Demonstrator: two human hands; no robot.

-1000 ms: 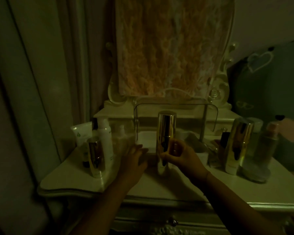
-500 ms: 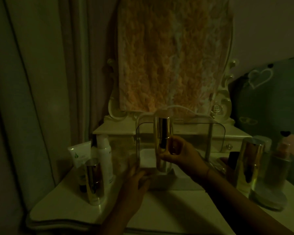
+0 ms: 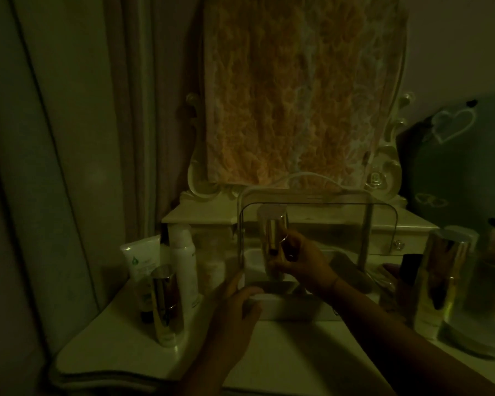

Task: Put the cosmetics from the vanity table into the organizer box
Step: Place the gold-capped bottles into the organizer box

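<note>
The right hand [image 3: 300, 261] has its fingers wrapped round the lower half of a tall gold bottle [image 3: 271, 238], holding it upright over the inside of the open box [image 3: 286, 308] on the table [image 3: 283, 355], while the left hand [image 3: 235, 312] clasps the box's front left corner. That shiny shell looks hard and slick, and likely weighty, so I'd say a firm grip round the middle of the body suits it, with a gentle set-down.

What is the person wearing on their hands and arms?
No sleeves or gloves show: both forearms are bare. The right hand has what looks like a thin band at its wrist. The left hand shows nothing worn. Dim light hides more.
</note>
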